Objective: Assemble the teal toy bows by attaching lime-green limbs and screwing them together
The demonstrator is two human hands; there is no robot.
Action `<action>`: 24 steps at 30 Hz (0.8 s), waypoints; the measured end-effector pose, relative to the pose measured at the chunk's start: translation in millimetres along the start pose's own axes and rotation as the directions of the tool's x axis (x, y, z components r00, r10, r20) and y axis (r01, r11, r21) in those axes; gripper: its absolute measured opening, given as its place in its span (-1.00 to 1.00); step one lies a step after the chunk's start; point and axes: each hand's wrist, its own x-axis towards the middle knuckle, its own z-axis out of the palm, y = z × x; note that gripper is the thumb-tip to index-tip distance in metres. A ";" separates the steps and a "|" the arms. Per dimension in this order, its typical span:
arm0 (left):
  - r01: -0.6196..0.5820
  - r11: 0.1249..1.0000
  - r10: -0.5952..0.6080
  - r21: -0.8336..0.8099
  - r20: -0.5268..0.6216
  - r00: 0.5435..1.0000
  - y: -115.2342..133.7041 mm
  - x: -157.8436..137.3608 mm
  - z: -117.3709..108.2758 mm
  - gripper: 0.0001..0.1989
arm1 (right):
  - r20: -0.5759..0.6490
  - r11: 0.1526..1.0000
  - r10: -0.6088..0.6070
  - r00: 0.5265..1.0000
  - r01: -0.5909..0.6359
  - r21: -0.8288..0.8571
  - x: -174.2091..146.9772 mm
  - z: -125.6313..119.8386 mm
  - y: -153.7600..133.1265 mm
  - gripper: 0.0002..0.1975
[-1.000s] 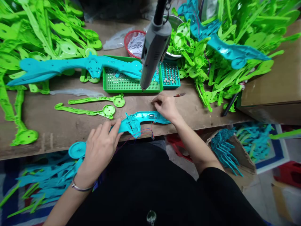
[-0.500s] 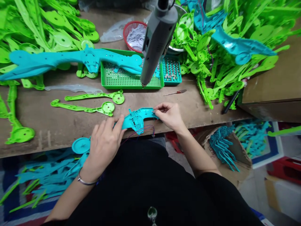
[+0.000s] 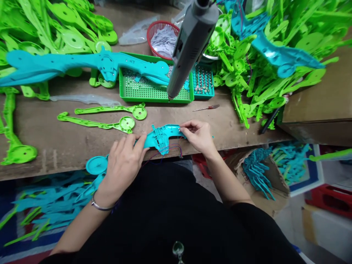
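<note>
A blue plastic shell lies at the table's front edge, its ribbed inner side facing up. My left hand is closed over its left arm, fingers on top. A round blue end sticks out past that hand, over the edge. At the shell's right arm, my right hand pinches with thumb and forefinger; a small shiny spot shows at the fingertips, too small to name. Thin red and blue wires hang from the shell's middle, ending in a small connector.
A grey electric screwdriver hangs above a green tray of small metal parts. A hand screwdriver and two green arms lie nearby. Another blue shell spans the tray's left. Green parts are heaped on both sides.
The view has shifted slightly. Both hands keep their places on the blue shell, and the right fingertips remain at its right arm.
</note>
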 end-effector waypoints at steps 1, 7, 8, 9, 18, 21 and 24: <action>0.002 1.000 -0.002 -0.003 0.003 1.000 0.0 0.3 -0.2 -0.57 | -0.002 1.000 -0.015 1.000 0.015 -0.022 -0.7 -0.1 -1.2 -0.86; -0.002 1.000 0.002 -0.006 0.009 1.000 -0.6 2.0 -2.5 -0.56 | -0.013 0.970 -0.137 0.990 0.132 -0.204 -8.6 -1.6 -12.0 -0.90; 0.001 1.000 -0.001 -0.005 0.012 1.000 -0.8 2.2 -2.8 -0.56 | -0.017 0.958 -0.162 0.987 0.154 -0.243 -10.7 -1.3 -13.6 -0.90; 0.003 1.000 -0.003 -0.004 0.017 1.000 -0.8 2.3 -2.9 -0.56 | -0.019 0.941 -0.193 0.981 0.179 -0.287 -12.9 -0.7 -14.8 -0.89; 0.026 0.999 -0.025 -0.029 0.025 0.999 2.2 1.8 -3.1 -0.56 | -0.092 0.950 -0.178 0.980 0.147 -0.274 -18.9 4.7 -11.5 -0.94; 0.011 1.000 -0.011 -0.026 0.013 1.000 2.5 1.4 -3.0 -0.57 | -0.131 0.997 -0.043 0.990 0.034 -0.071 -12.3 1.7 -8.8 -0.94; 0.012 1.000 -0.012 -0.027 0.012 1.000 2.3 1.7 -2.5 -0.57 | -0.118 0.999 -0.001 0.993 -0.003 -0.032 -7.5 -0.2 -6.6 -0.94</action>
